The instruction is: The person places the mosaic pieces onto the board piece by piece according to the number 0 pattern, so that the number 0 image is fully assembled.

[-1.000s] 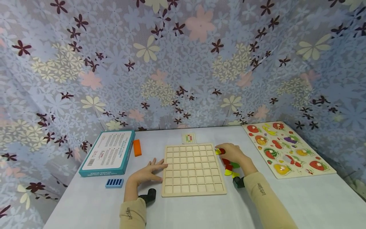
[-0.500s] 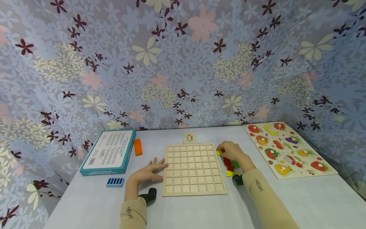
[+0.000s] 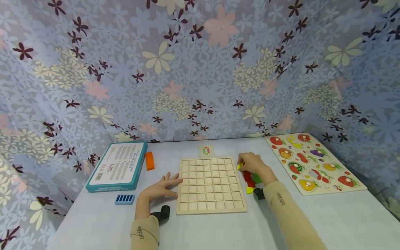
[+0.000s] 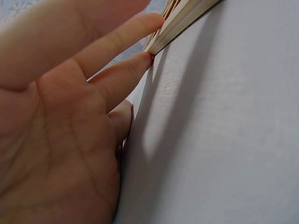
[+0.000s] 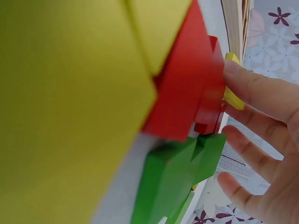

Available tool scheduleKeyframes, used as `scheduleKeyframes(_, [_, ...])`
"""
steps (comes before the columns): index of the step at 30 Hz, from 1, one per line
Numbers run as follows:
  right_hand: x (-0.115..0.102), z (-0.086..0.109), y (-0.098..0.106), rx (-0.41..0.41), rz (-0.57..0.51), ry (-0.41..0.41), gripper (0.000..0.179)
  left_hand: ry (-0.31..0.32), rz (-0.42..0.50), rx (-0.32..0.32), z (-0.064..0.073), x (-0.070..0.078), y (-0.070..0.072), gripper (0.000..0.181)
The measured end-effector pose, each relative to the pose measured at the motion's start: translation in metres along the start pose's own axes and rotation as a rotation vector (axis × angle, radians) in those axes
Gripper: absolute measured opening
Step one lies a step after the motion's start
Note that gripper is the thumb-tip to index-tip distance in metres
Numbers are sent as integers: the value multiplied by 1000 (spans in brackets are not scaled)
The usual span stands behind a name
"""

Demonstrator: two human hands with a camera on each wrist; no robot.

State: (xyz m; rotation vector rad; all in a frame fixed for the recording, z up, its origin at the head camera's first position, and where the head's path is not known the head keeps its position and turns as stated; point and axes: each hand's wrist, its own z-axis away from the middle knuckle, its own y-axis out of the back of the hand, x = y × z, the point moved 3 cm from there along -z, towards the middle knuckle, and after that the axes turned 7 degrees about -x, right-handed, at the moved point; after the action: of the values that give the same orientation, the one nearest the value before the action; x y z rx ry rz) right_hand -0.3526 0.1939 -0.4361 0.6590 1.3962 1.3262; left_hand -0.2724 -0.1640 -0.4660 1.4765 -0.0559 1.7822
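Note:
My left hand (image 3: 158, 189) has its fingers spread, with fingertips touching the left edge of the wooden grid board (image 3: 211, 184). In the left wrist view the fingers (image 4: 126, 74) reach the board's side (image 4: 180, 28). Off the board's upper right side, my right hand (image 3: 252, 164) pinches a small yellow block (image 5: 233, 84) between thumb and a finger; its other fingers are apart. Close by lie red blocks (image 3: 248, 178), green blocks (image 3: 257, 178) and a yellow block (image 3: 250, 190). A large blurred yellow block (image 5: 70, 93) fills much of the right wrist view.
A small pattern card (image 3: 206, 150) lies behind the board. At left are a teal-edged box (image 3: 117, 166), an orange block (image 3: 150, 161) and a blue slotted piece (image 3: 124, 199). A fruit puzzle board (image 3: 315, 165) lies at right, with a floral curtain (image 3: 200, 69) behind.
The right hand's fingertips have shifted slightly; the red piece that showed at them is now hidden, leaving yellow visible. Blocks beneath that hand sit closer in a row. Left hand is unchanged.

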Motion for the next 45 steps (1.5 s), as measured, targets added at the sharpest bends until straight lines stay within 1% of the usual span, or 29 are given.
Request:
scheduleKeyframes(10, [-7, 2, 2, 7, -43, 27, 18, 5, -1, -3, 1, 1, 0, 66])
scheduleKeyframes(15, [-11, 5, 4, 47, -73, 50, 15, 8, 9, -5, 3, 3, 0, 65])
scheduleKeyframes(19, [-19, 6, 9, 88, -121, 92, 15, 1, 7, -4, 3, 4, 1, 65])
scheduleKeyframes(23, [-29, 5, 11, 104, -191, 137, 17, -8, 9, -6, 3, 3, 1, 65])
scheduleKeyframes(26, [-37, 4, 10, 108, -247, 155, 18, -7, 18, -9, 3, 3, 0, 64])
scheduleKeyframes(28, [-41, 3, 8, 118, -268, 157, 17, -7, 17, -12, 2, 3, 0, 64])
scheduleKeyframes(34, [-51, -1, 5, 167, -266, 156, 19, -12, 6, -14, 2, 3, 0, 65])
scheduleKeyframes(36, [-55, -2, 4, 174, -287, 161, 20, -14, 6, -12, 2, 3, 0, 65])
scheduleKeyframes(41, [-66, -3, 1, 153, -354, 151, 23, -9, 7, -9, 2, 3, 0, 64])
scheduleKeyframes(45, [-73, -7, -3, 141, -344, 143, 23, -11, 5, -11, 3, 3, 0, 64])
